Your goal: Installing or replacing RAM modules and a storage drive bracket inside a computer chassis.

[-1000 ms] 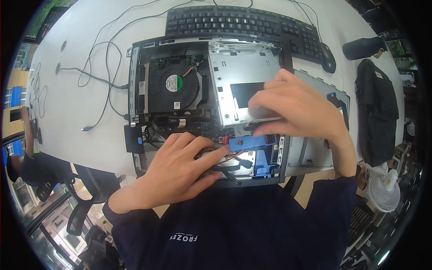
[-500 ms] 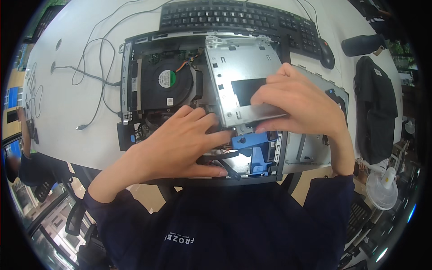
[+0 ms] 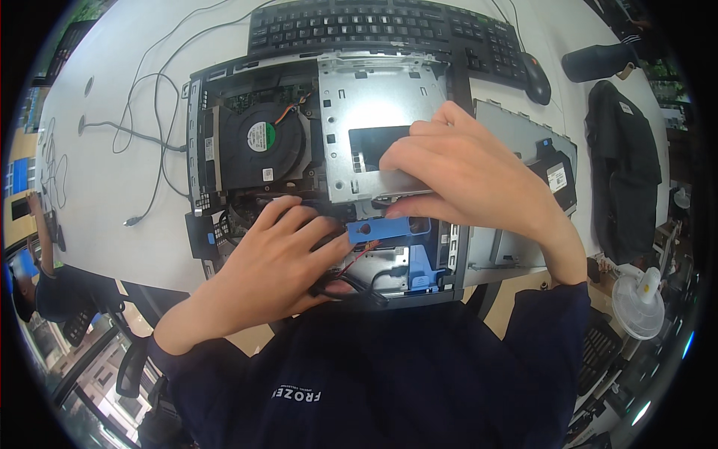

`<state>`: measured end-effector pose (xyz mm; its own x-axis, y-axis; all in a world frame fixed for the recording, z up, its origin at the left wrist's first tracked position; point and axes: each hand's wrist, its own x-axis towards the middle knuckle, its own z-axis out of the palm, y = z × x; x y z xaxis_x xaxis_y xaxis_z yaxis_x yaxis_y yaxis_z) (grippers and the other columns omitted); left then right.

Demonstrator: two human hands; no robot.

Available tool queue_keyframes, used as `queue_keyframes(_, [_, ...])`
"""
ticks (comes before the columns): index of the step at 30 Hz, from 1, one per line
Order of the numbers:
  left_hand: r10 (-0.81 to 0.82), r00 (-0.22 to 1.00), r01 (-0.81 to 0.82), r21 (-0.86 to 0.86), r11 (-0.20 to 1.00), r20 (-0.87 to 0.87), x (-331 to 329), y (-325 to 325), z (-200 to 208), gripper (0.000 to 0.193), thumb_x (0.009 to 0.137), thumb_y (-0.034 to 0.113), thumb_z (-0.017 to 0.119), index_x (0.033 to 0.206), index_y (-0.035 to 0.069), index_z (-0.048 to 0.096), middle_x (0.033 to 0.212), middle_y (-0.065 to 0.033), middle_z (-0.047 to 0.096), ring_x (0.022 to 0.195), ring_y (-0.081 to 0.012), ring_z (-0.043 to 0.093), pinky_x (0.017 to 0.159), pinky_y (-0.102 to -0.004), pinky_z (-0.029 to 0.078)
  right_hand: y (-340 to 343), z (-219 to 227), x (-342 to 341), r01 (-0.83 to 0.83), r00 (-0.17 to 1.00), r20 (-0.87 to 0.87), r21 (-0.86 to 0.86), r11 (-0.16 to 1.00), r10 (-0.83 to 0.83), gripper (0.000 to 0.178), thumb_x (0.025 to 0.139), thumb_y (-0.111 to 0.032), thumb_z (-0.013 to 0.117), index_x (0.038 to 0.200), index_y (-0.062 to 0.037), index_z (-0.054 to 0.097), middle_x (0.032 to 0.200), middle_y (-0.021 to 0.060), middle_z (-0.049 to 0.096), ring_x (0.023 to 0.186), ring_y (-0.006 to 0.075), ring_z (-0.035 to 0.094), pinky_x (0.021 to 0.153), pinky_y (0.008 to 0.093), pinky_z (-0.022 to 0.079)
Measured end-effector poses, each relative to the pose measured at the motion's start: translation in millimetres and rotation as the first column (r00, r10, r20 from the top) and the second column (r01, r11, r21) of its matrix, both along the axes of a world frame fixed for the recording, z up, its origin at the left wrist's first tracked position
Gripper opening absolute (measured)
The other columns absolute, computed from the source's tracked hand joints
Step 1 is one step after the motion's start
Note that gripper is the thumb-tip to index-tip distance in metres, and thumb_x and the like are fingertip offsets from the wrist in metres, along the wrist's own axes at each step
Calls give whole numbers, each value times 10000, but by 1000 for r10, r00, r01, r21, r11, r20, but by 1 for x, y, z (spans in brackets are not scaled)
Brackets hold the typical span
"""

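An opened desktop computer case (image 3: pixel 196 123) lies in front of me, with a round black fan (image 3: pixel 263 141) inside on the left. A silver metal drive cage (image 3: pixel 374 101) sits over its right half. My right hand (image 3: pixel 467 168) grips the cage's near right part, thumb below its edge and fingers curled over the top. My left hand (image 3: pixel 273 258) is closed round black cables (image 3: pixel 363 286) at the case's near side, its forefinger touching the end of a blue latch (image 3: pixel 381 230). A blue plastic bracket (image 3: pixel 423 269) stands at the near right corner. My left fingertips are partly hidden.
Behind the case is a black keyboard (image 3: pixel 351 30), with a mouse (image 3: pixel 536 78) at its right. A metal panel (image 3: pixel 508 138) and a black labelled part (image 3: pixel 552 182) lie to the right. Beyond are a black bottle (image 3: pixel 598 63) and black pouch (image 3: pixel 624 165). Grey cables (image 3: pixel 153 135) spread leftward.
The drive cage has come down from a tilt and lies squarer to the case, my right hand still on it. My left hand has drawn the black cables nearer and leftward.
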<state>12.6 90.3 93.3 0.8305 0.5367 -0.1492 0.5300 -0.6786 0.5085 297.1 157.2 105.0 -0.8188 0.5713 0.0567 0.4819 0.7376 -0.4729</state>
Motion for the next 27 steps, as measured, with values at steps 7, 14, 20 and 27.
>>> queue_keyframes(7, [82,993,-81,-23,996,83,-8,-8,6,555,814,251,855,1276,37,635,1259,-146,653,1181,-351,602,1025,-491,477,0,-4,-15,25,999,-46,50,998,-22,362,856,-350,820,959,-65,623,822,39,669,824,221,638,801,359,422])
queue_keyframes(14, [256,944,-239,-101,966,209,-11,-15,8,492,842,252,857,1214,26,628,1265,-187,669,1198,-396,615,1000,-488,494,-2,-4,-27,19,999,-31,127,992,-15,372,863,-377,812,946,-68,623,804,30,665,812,207,642,783,353,423])
queue_keyframes(20, [328,930,-270,-295,916,168,-10,-2,13,481,930,241,767,1354,50,643,1273,-184,688,1191,-392,621,1013,-477,490,-3,-11,-25,14,999,-54,92,996,-9,368,832,-352,839,1003,-99,633,808,37,616,781,234,572,816,348,394])
queue_keyframes(27, [206,953,-168,-179,969,221,-15,-12,4,319,956,171,708,1270,136,746,1289,-134,699,1274,-368,583,1080,-493,435,0,1,-23,-34,999,-35,18,999,35,590,759,-435,890,1137,-41,665,915,74,698,870,249,656,955,426,415])
